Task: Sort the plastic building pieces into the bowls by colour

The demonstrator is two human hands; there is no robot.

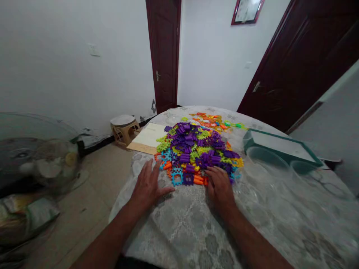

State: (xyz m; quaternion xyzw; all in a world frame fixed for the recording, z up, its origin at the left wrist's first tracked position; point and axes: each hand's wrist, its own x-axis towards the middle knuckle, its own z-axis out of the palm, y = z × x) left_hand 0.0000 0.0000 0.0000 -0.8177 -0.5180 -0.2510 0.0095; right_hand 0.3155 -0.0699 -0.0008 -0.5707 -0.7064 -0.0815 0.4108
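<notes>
A heap of small plastic building pieces (196,149), purple, lime, orange and blue, lies in the middle of a round table with a pale patterned cloth (182,231). My left hand (150,185) rests flat on the cloth just left of the heap, fingers spread, holding nothing. My right hand (220,186) lies palm down at the heap's near edge, its fingertips touching orange and purple pieces; the fingers are loosely together and nothing is gripped. A second, mostly orange scatter of pieces (213,120) lies at the table's far side.
A teal box with a white top (280,145) sits on the table's right. A pale board (150,136) overhangs the far left edge. A small stool (123,127) stands by the wall, a fan (36,149) at far left, dark doors (165,56) behind.
</notes>
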